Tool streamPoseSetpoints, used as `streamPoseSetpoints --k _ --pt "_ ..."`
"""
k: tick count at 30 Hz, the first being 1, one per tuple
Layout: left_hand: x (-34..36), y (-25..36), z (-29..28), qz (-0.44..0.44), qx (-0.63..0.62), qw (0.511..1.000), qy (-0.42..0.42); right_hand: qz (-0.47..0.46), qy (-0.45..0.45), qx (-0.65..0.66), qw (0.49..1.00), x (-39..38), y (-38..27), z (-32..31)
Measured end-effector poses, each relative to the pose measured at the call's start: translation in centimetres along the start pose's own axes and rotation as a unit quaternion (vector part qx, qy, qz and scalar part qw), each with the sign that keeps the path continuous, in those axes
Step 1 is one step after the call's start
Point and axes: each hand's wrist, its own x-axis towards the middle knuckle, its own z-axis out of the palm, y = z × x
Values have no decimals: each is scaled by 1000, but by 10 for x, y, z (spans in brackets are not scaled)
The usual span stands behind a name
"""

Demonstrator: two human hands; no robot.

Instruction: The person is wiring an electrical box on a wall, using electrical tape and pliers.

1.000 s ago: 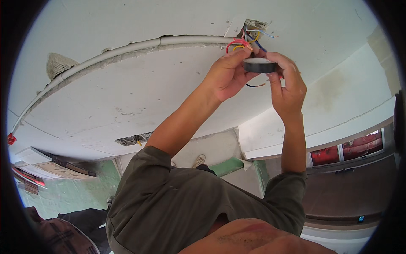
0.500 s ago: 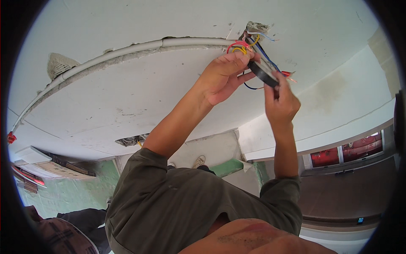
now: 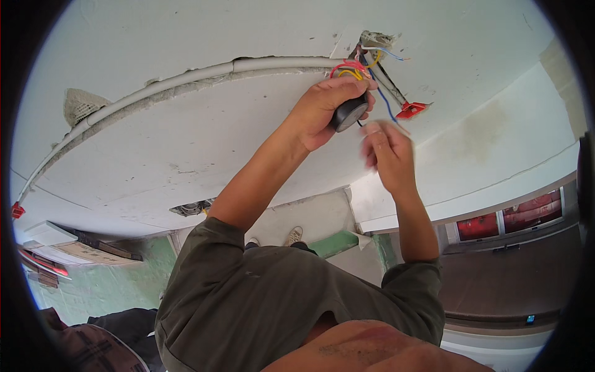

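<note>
My left hand (image 3: 322,105) is wrapped round a roll of black tape (image 3: 350,116), its thumb up against red and yellow wire loops (image 3: 350,65). These hang from a rough recess (image 3: 377,38) in the white wall, along with pale blue and dark blue wires (image 3: 384,99). My right hand (image 3: 385,149), smeared by motion, is below and right of the roll, fingers curled; whatever they pinch is too small to make out. A short conduit ends in a red fitting (image 3: 411,110) just above that hand.
A long white conduit (image 3: 186,77) runs left in a chased groove. A second recess (image 3: 189,209) is lower down. My feet (image 3: 294,237) show below. Stacked panels (image 3: 80,248) lie at left, dark and plaid fabric (image 3: 93,344) at bottom left, a red-paned window (image 3: 530,211) at right.
The tape roll has tilted and moved down-left into my left hand's grip. My right hand has let go of the roll and dropped down-left, uncovering the red fitting.
</note>
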Motion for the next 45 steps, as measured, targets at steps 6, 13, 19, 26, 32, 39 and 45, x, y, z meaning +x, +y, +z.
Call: streamPoseSetpoints --k 6,13,19,26,32,39,45 --pt "-2 4 11 -35 -17 997 63 -576 277 -489 593 17 3 9" --pt "-4 2 11 -20 -19 998 54 -444 257 -213 832 10 -8 5" --pt "-7 3 9 -16 -34 997 70 -329 199 -88 919 26 -39 -33" --pt "-9 5 11 -8 -16 996 83 -287 53 129 948 47 -57 -68" --pt "-10 4 17 -12 -8 998 66 -378 168 17 910 41 -58 -42" --pt "-8 2 14 15 3 998 54 -315 262 -182 894 0 -16 -19" --pt "-6 -2 19 5 -25 997 73 -603 189 -601 489 2 -23 22"
